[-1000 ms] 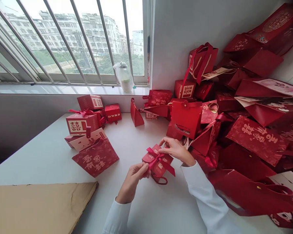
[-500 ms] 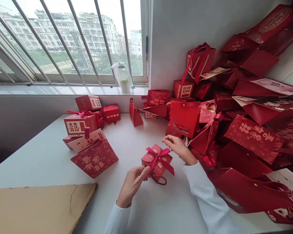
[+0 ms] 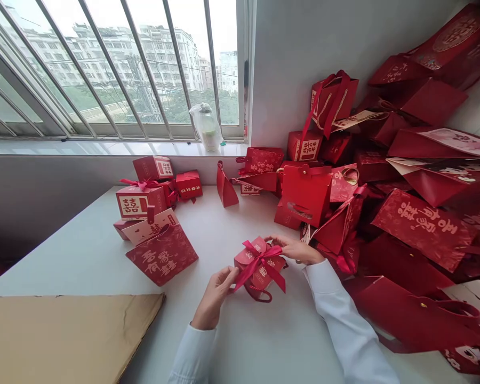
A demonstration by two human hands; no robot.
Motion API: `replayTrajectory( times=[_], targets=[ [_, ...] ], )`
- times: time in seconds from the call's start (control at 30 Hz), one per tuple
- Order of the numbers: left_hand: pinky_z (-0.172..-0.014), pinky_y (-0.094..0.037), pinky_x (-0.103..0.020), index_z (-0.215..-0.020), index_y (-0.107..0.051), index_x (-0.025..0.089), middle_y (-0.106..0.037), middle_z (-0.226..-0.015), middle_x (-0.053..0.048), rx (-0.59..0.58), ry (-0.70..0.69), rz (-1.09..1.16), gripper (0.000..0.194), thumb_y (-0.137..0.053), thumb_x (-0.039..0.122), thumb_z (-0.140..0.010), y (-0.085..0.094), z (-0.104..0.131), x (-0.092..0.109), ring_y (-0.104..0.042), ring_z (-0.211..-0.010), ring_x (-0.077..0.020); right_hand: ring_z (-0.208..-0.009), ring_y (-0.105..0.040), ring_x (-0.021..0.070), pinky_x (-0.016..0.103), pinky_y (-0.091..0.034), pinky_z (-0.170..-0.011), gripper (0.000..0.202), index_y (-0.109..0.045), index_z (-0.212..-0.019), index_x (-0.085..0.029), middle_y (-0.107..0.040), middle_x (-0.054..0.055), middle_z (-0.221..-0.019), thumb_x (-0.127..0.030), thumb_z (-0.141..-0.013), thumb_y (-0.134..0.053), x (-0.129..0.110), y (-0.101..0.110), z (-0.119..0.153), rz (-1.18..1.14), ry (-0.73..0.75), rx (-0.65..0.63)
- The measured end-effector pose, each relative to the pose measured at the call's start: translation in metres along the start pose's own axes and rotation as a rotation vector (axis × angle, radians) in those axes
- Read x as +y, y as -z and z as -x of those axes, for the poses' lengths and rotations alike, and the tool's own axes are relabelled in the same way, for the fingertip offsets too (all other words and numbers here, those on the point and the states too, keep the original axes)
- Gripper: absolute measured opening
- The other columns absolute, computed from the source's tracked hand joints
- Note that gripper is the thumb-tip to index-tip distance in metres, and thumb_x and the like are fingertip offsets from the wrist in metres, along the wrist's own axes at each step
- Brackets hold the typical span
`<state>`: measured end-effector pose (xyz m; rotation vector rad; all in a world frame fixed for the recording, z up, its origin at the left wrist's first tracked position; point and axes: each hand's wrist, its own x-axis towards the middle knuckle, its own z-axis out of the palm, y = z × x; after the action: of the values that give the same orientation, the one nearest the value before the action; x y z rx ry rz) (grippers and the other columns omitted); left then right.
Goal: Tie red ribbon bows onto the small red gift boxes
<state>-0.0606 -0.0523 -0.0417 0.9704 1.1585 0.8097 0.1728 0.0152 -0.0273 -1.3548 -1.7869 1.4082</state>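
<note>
A small red gift box (image 3: 257,277) sits on the white table in front of me, tied with a bright pink-red ribbon bow (image 3: 261,257). Gold characters are printed on its top, and a dark red cord handle (image 3: 265,296) loops out on the near side. My left hand (image 3: 215,297) holds the box's left side, thumb and fingers pinched near a ribbon tail. From the far right corner, my right hand (image 3: 295,249) grips the box, its fingers curved over the edge; some fingertips are hidden behind the box and bow.
Red boxes and bags (image 3: 418,218) are heaped along the right side. To the left stand a red bag with gold writing (image 3: 164,257) and a boxed stack (image 3: 138,204). Brown cardboard (image 3: 72,336) covers the near left. A bagged cup (image 3: 208,130) rests on the windowsill.
My right hand has come down and in from above the box onto its far right corner. My left hand stays at the left side. The view has shifted slightly.
</note>
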Motion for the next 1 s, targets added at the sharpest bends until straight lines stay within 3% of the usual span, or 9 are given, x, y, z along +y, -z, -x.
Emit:
replayTrajectory(
  times=[0.17, 0.3, 0.4, 0.6, 0.7, 0.83, 0.9, 1.0],
  targets=[
    [-0.075, -0.045, -0.030, -0.073, -0.048, 0.018, -0.058, -0.082, 0.001, -0.045, 0.120, 0.365, 0.036, -0.072, 0.044, -0.066, 0.015, 0.003, 0.008, -0.058, -0.076, -0.0136, -0.058, -0.048, 0.0095, 0.021, -0.036, -0.055, 0.048, -0.048, -0.118, -0.020, -0.051, -0.005, -0.069, -0.040, -0.076, -0.060, -0.004, 0.011, 0.011, -0.247, -0.002, 0.093],
    [-0.071, -0.044, -0.026, -0.081, -0.052, 0.019, -0.060, -0.089, -0.001, 0.030, 0.048, 0.194, 0.034, -0.069, 0.045, -0.070, 0.011, 0.008, -0.002, -0.057, -0.083, -0.0143, -0.055, -0.045, 0.0086, 0.021, -0.035, -0.053, 0.055, -0.046, -0.118, -0.018, -0.052, -0.006, -0.067, -0.041, -0.072, -0.066, -0.015, 0.015, 0.021, -0.306, -0.033, 0.118],
    [-0.067, -0.041, -0.024, -0.092, -0.054, 0.019, -0.062, -0.093, -0.004, 0.008, -0.014, 0.087, 0.039, -0.072, 0.044, -0.068, -0.001, 0.009, -0.018, -0.055, -0.085, -0.0148, -0.054, -0.046, 0.0082, 0.021, -0.034, -0.051, 0.060, -0.043, -0.120, -0.019, -0.056, -0.005, -0.070, -0.040, -0.070, -0.068, -0.021, 0.015, 0.025, -0.333, -0.039, 0.126],
    [-0.065, -0.042, -0.023, -0.085, -0.052, 0.017, -0.057, -0.075, 0.001, -0.005, -0.032, 0.169, 0.038, -0.073, 0.044, -0.067, -0.015, 0.010, -0.028, -0.052, -0.067, -0.0093, -0.050, -0.045, 0.0069, 0.020, -0.029, -0.046, 0.065, -0.040, -0.124, -0.020, -0.058, -0.005, -0.071, -0.036, -0.068, -0.070, -0.023, 0.012, 0.029, -0.377, -0.014, 0.110],
    [-0.066, -0.047, -0.028, -0.083, -0.052, 0.018, -0.051, -0.067, 0.004, 0.005, 0.007, 0.245, 0.035, -0.073, 0.040, -0.067, -0.002, 0.016, -0.018, -0.052, -0.061, -0.0089, -0.048, -0.042, 0.0068, 0.019, -0.030, -0.043, 0.069, -0.039, -0.125, -0.018, -0.057, -0.006, -0.066, -0.035, -0.067, -0.071, -0.022, 0.015, 0.033, -0.395, -0.024, 0.154],
    [-0.059, -0.046, -0.024, -0.092, -0.051, 0.019, -0.048, -0.061, 0.008, 0.112, 0.004, 0.352, 0.040, -0.077, 0.030, -0.064, 0.022, 0.030, 0.005, -0.048, -0.053, -0.0057, -0.046, -0.041, 0.0071, 0.018, -0.033, -0.040, 0.069, -0.041, -0.123, -0.017, -0.053, -0.007, -0.060, -0.035, -0.065, -0.075, -0.027, 0.018, 0.039, -0.501, -0.038, 0.195],
    [-0.059, -0.047, -0.024, -0.097, -0.051, 0.019, -0.052, -0.063, 0.007, 0.171, -0.025, 0.410, 0.041, -0.076, 0.026, -0.066, 0.028, 0.040, 0.018, -0.049, -0.053, -0.0056, -0.049, -0.044, 0.0068, 0.017, -0.037, -0.041, 0.064, -0.043, -0.120, -0.020, -0.059, -0.004, -0.069, -0.033, -0.066, -0.075, -0.030, 0.018, 0.042, -0.617, -0.030, 0.179],
    [-0.070, -0.052, -0.028, -0.103, -0.050, 0.017, -0.063, -0.080, -0.001, 0.210, -0.077, 0.512, 0.041, -0.073, 0.018, -0.069, 0.027, 0.059, 0.037, -0.058, -0.064, -0.0088, -0.061, -0.055, 0.0078, 0.018, -0.047, -0.050, 0.057, -0.043, -0.119, -0.025, -0.065, 0.004, -0.098, -0.029, -0.070, -0.073, -0.034, 0.016, 0.049, -0.744, -0.028, 0.141]
  ],
)
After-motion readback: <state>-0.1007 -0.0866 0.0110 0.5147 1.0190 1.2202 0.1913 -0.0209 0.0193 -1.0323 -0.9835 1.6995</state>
